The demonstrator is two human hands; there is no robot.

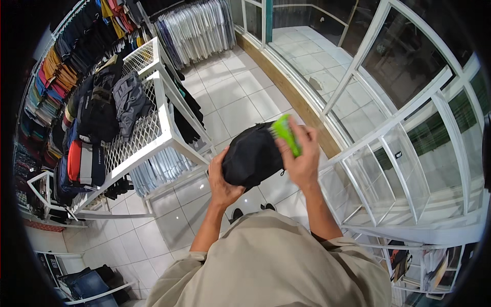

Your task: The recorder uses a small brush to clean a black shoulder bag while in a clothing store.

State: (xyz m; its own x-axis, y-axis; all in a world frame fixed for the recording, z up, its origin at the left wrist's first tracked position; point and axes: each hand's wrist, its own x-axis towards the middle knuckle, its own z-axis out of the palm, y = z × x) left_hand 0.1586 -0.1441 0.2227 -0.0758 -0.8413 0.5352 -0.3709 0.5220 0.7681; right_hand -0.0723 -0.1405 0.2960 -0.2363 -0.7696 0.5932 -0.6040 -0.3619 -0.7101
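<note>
A black fabric bag is held up in front of me above the tiled floor. My left hand grips its left end, thumb on the near side and fingers underneath. In my right hand is a bright green brush, its pale bristles turned left against or close to the bag's right end; whether they touch cannot be told. The brush looks slightly blurred. A small cord loop hangs from the bag's lower right edge.
On my left stands a white metal mesh rack with bags and a grey garment on top. Hanging clothes line the far wall. White-framed glass panels and clear shelf dividers stand on the right. Folded jeans lie lower left.
</note>
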